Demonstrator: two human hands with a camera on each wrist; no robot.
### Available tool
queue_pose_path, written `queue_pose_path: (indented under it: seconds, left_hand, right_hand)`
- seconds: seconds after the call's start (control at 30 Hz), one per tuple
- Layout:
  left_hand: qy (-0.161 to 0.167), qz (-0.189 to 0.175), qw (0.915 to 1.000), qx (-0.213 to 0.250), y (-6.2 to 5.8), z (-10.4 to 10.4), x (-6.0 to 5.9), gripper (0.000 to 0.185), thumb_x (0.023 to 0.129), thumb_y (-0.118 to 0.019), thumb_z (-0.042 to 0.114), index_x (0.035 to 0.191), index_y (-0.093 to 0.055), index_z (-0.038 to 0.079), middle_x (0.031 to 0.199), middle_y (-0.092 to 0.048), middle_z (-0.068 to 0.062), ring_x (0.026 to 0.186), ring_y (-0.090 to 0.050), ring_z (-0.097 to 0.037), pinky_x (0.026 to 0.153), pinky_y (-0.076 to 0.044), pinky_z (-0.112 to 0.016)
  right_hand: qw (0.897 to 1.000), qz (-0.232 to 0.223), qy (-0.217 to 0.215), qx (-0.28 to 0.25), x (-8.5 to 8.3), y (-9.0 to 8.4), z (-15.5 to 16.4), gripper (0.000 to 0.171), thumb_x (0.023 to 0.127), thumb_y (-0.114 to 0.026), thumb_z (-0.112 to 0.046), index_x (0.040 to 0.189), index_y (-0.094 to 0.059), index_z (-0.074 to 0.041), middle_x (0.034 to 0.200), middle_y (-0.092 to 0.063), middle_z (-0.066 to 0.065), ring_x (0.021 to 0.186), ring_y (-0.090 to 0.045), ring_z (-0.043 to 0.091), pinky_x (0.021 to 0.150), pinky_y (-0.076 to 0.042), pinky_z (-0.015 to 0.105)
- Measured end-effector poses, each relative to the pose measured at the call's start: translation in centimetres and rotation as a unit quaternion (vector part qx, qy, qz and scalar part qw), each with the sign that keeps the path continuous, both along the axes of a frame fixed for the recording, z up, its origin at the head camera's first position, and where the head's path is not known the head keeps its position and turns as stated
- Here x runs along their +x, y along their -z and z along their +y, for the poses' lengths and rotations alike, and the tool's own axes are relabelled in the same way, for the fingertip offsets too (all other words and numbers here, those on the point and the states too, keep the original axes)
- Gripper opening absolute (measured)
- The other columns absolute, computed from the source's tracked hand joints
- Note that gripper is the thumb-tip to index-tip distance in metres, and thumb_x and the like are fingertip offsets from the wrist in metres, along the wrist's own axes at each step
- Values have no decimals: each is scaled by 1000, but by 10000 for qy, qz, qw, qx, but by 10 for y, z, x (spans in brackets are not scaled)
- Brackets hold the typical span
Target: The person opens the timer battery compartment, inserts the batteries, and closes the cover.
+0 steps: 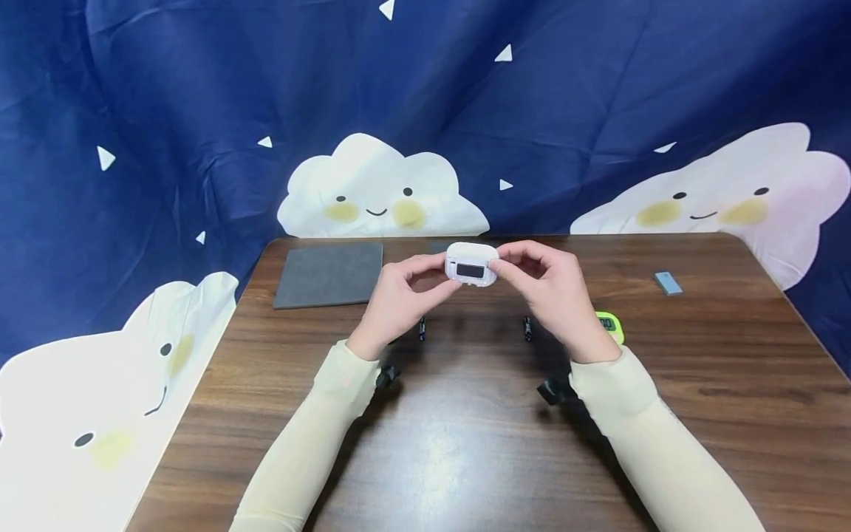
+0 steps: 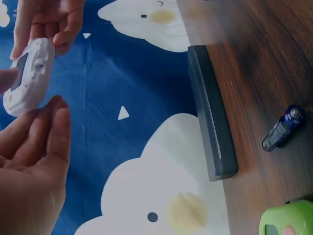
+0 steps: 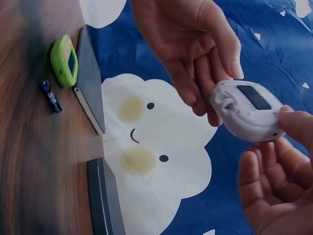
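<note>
A small white rounded device [image 1: 473, 252] with a dark rectangular panel is held up above the far part of the table. My left hand [image 1: 401, 299] pinches its left end, and my right hand [image 1: 550, 292] grips the right end between thumb and fingers. In the right wrist view, the device's white edge [image 3: 244, 126] shows a notch at one side. Below the hands on the table lie two small dark-blue batteries, one [image 1: 422, 329] near the left hand, the other [image 1: 528, 329] near the right.
A grey flat slab [image 1: 329, 273] lies at the back left. A green digital timer [image 1: 611, 326] sits partly behind the right wrist; another green timer [image 2: 288, 220] shows near the left hand. A dark box [image 2: 212, 112] stands at the far edge, and a small blue block [image 1: 668, 283] at right.
</note>
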State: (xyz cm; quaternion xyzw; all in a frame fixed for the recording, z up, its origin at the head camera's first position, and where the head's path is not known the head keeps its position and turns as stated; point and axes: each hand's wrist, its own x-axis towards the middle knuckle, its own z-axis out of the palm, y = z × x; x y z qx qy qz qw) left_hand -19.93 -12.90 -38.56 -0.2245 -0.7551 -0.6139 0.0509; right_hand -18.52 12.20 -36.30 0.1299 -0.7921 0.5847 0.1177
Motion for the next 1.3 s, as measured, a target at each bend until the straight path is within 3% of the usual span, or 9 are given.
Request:
queue_pose_path:
  seconds: [0.17, 0.37, 0.5, 0.73, 0.93, 1.03, 1.13, 1.2, 1.3]
  left_hand:
    - [-220, 849, 9949, -492, 2, -2, -1, 46, 93, -92, 13, 137, -81, 8, 130, -83, -9, 120, -77, -23, 106, -66, -45]
    - [-319, 2218, 9663, -1263, 4, -4, -3, 66, 87, -98, 17, 148, -73, 5, 134, -81, -11, 125, -75, -27, 107, -63, -39]
    - [-281, 2500, 9582, -1359, 4, -5, -3, 72, 85, -99, 16, 150, -71, 3, 136, -80, -13, 127, -74, -26, 109, -62, -39]
    - [-262, 2587, 9547, -1450, 3, -7, -2, 73, 86, -99, 17, 151, -70, 5, 137, -79, -13, 128, -73, -26, 110, -62, -40]
    - [-309, 2580, 9549, -1437, 5, -7, -3, 69, 85, -100, 20, 147, -74, 6, 132, -81, -12, 124, -74, -26, 106, -63, -40]
    - [-320, 2419, 9609, -1306, 5, -7, -2, 66, 84, -100, 20, 143, -77, 7, 128, -83, -10, 121, -75, -26, 102, -64, -42]
    - [-201, 2021, 9731, -1088, 3, -8, -2, 60, 84, -100, 19, 140, -79, 10, 125, -84, -7, 118, -76, -23, 100, -62, -37]
    - [-38, 1671, 9819, -894, 2, -9, -1, 57, 86, -99, 17, 139, -80, 11, 123, -84, -6, 117, -76, -20, 102, -61, -34]
    - [225, 1224, 9905, -589, 0, -10, -1, 53, 89, -96, 15, 139, -80, 13, 123, -84, -7, 117, -76, -17, 107, -59, -29]
  right_hand:
    - [9987, -498, -65, -72, -1, -2, -1, 26, 103, -84, -28, 115, -84, -4, 97, -81, -6, 86, -74, 12, 76, -59, 17]
    - [9894, -1130, -246, -880, -3, -2, -1, 33, 104, -83, -23, 118, -80, 7, 91, -82, -9, 81, -79, 6, 80, -66, 22]
    - [9795, -1448, -450, -1330, -4, -3, 0, 28, 103, -83, -16, 116, -80, 9, 93, -83, -6, 78, -80, 8, 81, -69, 26]
    - [9655, -1894, -649, -1664, -4, -6, 2, 12, 103, -81, -11, 108, -83, 0, 90, -83, -3, 76, -80, 9, 80, -69, 24]
    - [9641, -1992, -680, -1619, -4, -5, 2, 18, 103, -82, -13, 112, -82, 2, 92, -84, -3, 79, -81, 9, 82, -69, 26]
    - [9702, -1857, -607, -1435, -3, -5, 2, 28, 102, -83, -16, 120, -81, 6, 95, -85, -6, 82, -82, 8, 84, -69, 25]
    - [9778, -1606, -570, -1221, -1, -5, 2, 37, 100, -87, -20, 127, -81, 4, 102, -86, -9, 91, -80, 7, 86, -67, 23]
    - [9817, -1357, -728, -1116, 0, -5, 3, 39, 99, -88, -19, 130, -81, 2, 108, -86, -10, 97, -79, 7, 87, -66, 22]
    - [9805, -1014, -1293, -1078, 0, -3, 7, 41, 97, -88, -9, 136, -79, -1, 123, -84, -5, 105, -77, 10, 91, -65, 22]
